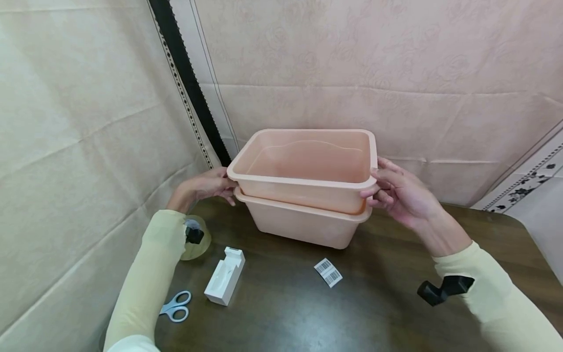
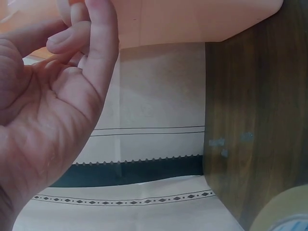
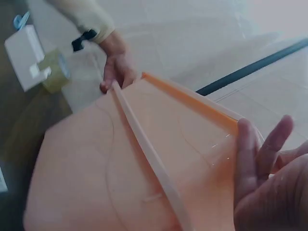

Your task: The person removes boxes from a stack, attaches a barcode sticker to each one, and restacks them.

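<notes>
Two pale pink plastic bins are stacked, the upper bin (image 1: 303, 194) sitting partway inside the lower bin (image 1: 299, 222). The upper one stands raised, its rim well above the other's, and looks empty. At its left end my left hand (image 1: 205, 186) grips under the rim with curled fingers. My right hand (image 1: 406, 198) holds the rim at the right end; in the right wrist view some fingers of that hand (image 3: 276, 187) are spread beside the bin's edge. Part of each hand's grip is hidden by the bin or by other fingers.
A roll of clear tape (image 1: 199, 248) lies under the left wrist. Nearer are a white box (image 1: 225, 277) and light blue scissors (image 1: 177, 308), partly behind the left sleeve. A barcode label (image 1: 328, 272) lies on the brown table (image 1: 281, 313). Cloth walls (image 1: 352, 58) stand behind and left.
</notes>
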The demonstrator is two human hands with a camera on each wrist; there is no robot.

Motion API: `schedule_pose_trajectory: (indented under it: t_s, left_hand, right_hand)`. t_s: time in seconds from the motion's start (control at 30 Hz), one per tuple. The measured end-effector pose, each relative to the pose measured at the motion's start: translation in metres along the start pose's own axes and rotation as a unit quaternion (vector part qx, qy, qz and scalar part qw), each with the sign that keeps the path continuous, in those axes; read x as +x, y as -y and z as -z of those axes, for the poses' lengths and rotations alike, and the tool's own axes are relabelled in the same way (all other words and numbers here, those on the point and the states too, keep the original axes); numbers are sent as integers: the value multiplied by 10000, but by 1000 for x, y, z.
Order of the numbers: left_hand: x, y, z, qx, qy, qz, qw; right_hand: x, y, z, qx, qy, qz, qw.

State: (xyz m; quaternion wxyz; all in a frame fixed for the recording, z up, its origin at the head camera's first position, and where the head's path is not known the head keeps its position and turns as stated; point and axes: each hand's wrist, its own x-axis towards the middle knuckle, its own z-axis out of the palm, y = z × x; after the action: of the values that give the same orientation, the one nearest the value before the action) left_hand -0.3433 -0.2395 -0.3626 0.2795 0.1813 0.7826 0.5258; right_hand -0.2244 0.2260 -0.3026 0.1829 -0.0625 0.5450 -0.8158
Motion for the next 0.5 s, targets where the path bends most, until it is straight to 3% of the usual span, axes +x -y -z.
schedule_pose_trajectory:
  t_s: [0.23, 0.5]
  left_hand:
    - [-1, 0, -1, 39, -118, -38, 9999]
    - [-2, -4, -3, 89, 5, 55, 9999]
  right_hand:
    - [-1, 6, -17, -1173, -995, -44, 9881]
    - [11, -3, -23, -973, -1292, 315, 9863]
